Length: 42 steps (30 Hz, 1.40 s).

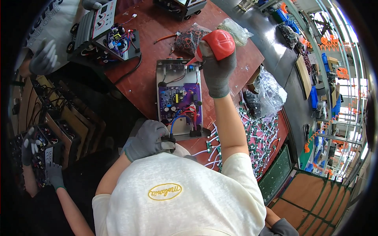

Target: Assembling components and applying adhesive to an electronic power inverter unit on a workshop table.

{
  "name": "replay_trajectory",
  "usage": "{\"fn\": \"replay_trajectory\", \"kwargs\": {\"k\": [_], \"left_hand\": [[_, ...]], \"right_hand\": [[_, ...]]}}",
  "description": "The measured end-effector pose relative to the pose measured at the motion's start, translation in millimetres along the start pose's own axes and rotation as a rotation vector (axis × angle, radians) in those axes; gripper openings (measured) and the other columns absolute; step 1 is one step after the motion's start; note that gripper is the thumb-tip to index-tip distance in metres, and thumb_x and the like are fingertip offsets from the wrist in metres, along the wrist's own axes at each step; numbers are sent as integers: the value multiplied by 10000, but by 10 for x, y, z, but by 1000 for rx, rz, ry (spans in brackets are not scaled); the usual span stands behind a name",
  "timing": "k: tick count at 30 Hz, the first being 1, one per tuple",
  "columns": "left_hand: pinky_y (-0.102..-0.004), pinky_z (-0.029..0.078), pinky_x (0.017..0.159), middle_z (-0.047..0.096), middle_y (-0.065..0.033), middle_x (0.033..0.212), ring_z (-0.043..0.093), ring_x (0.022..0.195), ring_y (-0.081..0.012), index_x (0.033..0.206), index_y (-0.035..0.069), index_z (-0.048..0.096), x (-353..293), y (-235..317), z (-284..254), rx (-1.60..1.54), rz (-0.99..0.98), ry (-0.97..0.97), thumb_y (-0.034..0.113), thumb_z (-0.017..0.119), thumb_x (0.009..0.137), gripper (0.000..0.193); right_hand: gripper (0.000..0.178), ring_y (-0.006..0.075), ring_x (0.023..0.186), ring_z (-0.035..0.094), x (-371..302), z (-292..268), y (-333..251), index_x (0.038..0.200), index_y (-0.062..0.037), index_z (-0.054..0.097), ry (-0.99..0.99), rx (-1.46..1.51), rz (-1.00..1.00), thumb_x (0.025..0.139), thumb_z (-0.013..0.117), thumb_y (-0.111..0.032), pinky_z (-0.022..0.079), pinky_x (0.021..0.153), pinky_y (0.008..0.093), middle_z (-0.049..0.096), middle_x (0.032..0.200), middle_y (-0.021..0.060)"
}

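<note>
My right hand, in a grey glove, is closed round a red squeeze bottle. The bottle is tipped, its nozzle pointing left and down at white connectors near the far end of an uncovered metal device. Whether the tip touches them, I cannot tell. Inside the device lies a purple circuit board with red and blue wires. My left hand, also gloved, has its fingers curled at a black fitting on the device's near end, where a blue wire runs in.
Many small green boards with white leads cover the table's right side, beside plastic bags. Another uncovered device stands at the far left. Co-workers' gloved hands are at the left, near stacked devices and panels.
</note>
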State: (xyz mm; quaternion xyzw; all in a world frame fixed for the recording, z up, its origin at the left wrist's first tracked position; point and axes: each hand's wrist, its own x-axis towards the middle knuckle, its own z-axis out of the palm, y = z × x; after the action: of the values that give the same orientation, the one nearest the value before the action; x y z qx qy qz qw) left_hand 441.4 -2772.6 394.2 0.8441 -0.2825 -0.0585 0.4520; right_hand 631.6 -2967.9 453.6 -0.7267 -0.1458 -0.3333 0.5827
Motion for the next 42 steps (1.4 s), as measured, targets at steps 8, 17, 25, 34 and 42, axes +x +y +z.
{"fn": "replay_trajectory", "kwargs": {"k": [8,17,25,34,42], "left_hand": [[-373,416,775,585,-68,874,534,852,-268,763,79,609,-6,-17,21,8,18,37,423,760,658,390],[-375,419,765,587,-68,859,538,842,-272,758,79,603,-2,-17,15,8,16,28,419,762,653,389],[-379,422,761,585,-76,856,538,839,-280,768,74,601,9,6,-7,0,16,27,410,756,662,385],[-377,420,762,586,-77,859,538,841,-280,762,75,608,19,16,-22,-3,14,10,402,758,658,374],[-375,414,773,586,-72,855,536,841,-277,751,76,608,2,-9,1,-6,16,2,406,759,661,374]], "right_hand": [[301,119,872,621,5,-2,-77,1053,-29,603,-39,-70,-21,811,745,-137,505,800,285,661,962,39],[372,235,811,659,14,17,8,1042,-34,611,-27,-73,-37,763,785,-207,507,750,335,675,914,105],[383,225,809,656,10,9,9,1061,-30,606,-54,-74,-37,768,782,-203,506,752,331,678,918,102],[397,219,805,658,43,11,-3,1073,-32,604,-58,-94,-63,766,785,-207,508,744,327,680,915,98],[378,219,790,660,34,23,-31,1047,-35,613,-56,-98,-76,763,788,-213,509,731,323,678,896,92]]}}
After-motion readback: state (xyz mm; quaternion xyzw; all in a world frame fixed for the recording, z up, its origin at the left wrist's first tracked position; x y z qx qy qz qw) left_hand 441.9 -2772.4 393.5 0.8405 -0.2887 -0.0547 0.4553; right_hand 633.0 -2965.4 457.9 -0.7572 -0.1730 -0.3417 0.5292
